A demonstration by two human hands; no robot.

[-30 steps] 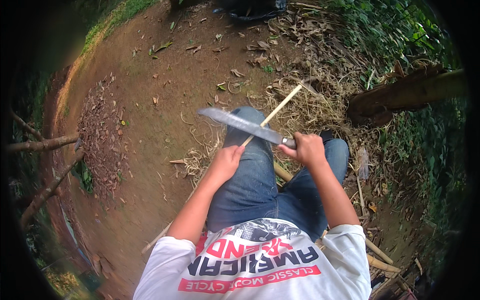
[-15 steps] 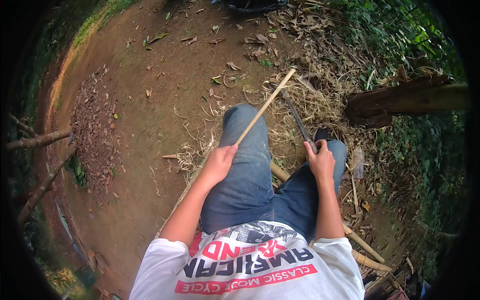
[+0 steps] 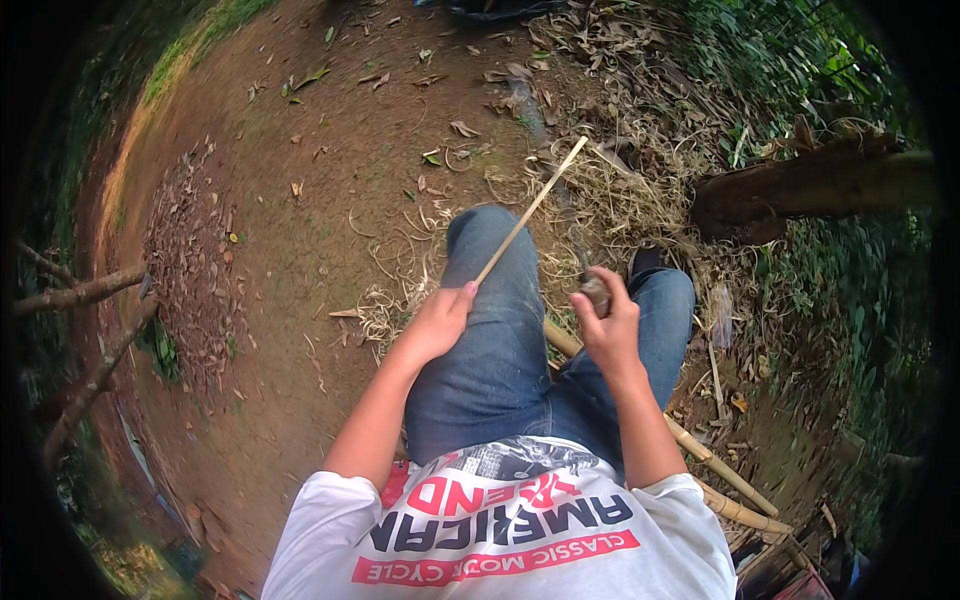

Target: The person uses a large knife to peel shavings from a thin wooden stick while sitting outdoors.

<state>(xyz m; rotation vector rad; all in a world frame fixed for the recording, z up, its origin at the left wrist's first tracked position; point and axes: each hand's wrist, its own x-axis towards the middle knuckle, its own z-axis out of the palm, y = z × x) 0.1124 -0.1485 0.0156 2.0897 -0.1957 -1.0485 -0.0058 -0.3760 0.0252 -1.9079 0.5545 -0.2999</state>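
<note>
My left hand (image 3: pixel 440 320) is closed on one end of a thin pale bamboo strip (image 3: pixel 530 212). The strip slants up and away to the right across my left knee, its far end over the ground. In my right hand (image 3: pixel 613 325) is a knife (image 3: pixel 594 291), its brown handle gripped above my right thigh. The blade, smeared by motion, points away from me and passes just right of the strip. I cannot tell whether blade and strip touch.
Curled shavings (image 3: pixel 635 195) and dry leaves cover the ground ahead. A thick log (image 3: pixel 800 190) lies at the right, near green plants. Bamboo poles (image 3: pixel 735 482) lie beside my right hip. Branches (image 3: pixel 80 290) stand at the far left, and a black plastic sheet (image 3: pixel 510 10) lies at the top.
My right hand has moved left and slightly inward, turning the knife so that its blade swings farther out and left. The left hand and the strip have barely moved.
</note>
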